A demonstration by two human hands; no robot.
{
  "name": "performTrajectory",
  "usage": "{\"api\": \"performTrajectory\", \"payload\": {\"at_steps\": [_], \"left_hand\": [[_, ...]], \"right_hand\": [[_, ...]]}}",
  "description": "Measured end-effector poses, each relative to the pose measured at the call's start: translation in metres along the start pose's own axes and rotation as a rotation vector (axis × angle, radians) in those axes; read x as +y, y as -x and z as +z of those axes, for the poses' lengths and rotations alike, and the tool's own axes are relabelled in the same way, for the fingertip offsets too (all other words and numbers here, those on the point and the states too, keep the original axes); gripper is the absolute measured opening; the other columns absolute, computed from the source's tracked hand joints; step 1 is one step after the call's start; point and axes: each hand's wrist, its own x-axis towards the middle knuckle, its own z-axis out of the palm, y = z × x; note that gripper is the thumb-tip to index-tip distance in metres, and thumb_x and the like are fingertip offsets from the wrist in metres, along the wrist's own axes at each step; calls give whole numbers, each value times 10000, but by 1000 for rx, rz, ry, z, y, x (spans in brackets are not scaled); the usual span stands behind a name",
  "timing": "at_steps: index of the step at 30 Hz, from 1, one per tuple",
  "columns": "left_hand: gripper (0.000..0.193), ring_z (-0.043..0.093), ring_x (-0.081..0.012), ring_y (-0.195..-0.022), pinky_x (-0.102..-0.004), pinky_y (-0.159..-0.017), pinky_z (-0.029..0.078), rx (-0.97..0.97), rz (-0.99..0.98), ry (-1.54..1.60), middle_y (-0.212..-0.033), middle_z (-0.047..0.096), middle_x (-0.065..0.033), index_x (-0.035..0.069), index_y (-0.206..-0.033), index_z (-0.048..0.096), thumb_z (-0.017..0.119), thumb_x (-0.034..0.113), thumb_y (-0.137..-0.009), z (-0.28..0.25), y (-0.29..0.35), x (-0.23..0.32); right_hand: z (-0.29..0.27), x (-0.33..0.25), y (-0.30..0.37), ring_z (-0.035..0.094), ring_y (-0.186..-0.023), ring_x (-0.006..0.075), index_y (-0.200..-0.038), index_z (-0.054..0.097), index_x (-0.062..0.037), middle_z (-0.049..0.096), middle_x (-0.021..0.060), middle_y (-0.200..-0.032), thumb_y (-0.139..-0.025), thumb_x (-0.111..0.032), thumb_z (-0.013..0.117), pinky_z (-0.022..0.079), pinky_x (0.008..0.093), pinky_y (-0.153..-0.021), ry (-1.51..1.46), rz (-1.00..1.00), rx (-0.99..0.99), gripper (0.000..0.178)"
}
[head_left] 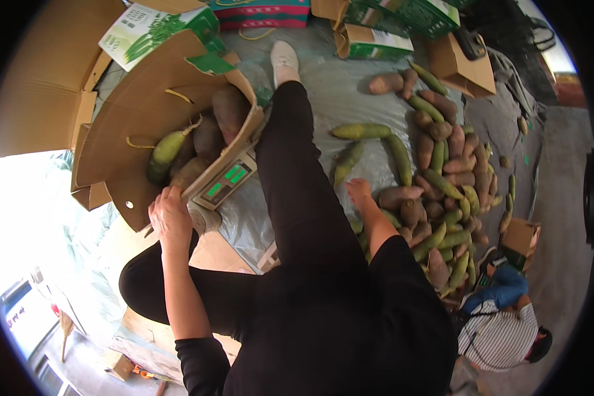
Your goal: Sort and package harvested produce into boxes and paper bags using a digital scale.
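The left hand [170,214] is grasping the near rim of the box [112,125], which is holding a green radish [169,153] and darker roots [208,140] and seems to be sitting on the scale [224,183]; a light, even hold, adding no weight to the rim, would probably be serving best. The right hand [358,190] is hanging by the pile [442,188], its fingers bent, though I cannot tell whether they are clasping anything. The leg [290,171] is crowding the box's right wall, while bare sheet [340,72] is leaving room between shoe [284,56] and pile.
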Motion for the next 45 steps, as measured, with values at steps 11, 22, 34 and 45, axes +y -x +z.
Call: {"api": "performTrajectory", "payload": {"at_steps": [11,22,34,45], "left_hand": [[99,597,-280,-830,-409,-778,432,26,-55,13,-814,606,-93,73,-800,621,539,49,-749,-5,5,-7],[133,590,-275,-881,-419,-802,426,0,-13,69,-836,597,-84,87,-831,613,542,31,-733,1,-3,-1],[140,593,-277,-872,-424,-785,431,74,12,67,-832,594,-84,88,-813,587,539,9,-709,10,1,-5],[85,599,-263,-865,-417,-760,439,111,77,11,-880,611,-80,81,-848,574,521,61,-784,14,0,-4]], "right_hand": [[35,-26,-48,553,-767,229,-1146,568,-57,587,65,-878,-722,-275,771,434,431,-593,-185,-39,-45,518],[-12,-45,-3,552,-749,169,-947,572,-117,589,14,-824,-753,-178,738,420,360,-629,-363,153,-113,262],[-75,-247,145,558,-942,126,-1155,537,-14,597,36,-1047,-782,-35,661,437,271,-842,-425,-949,-69,393],[52,-346,315,613,-854,142,-1103,500,-54,615,38,-1006,-808,-147,689,506,302,-738,-824,-717,-974,363]]}}
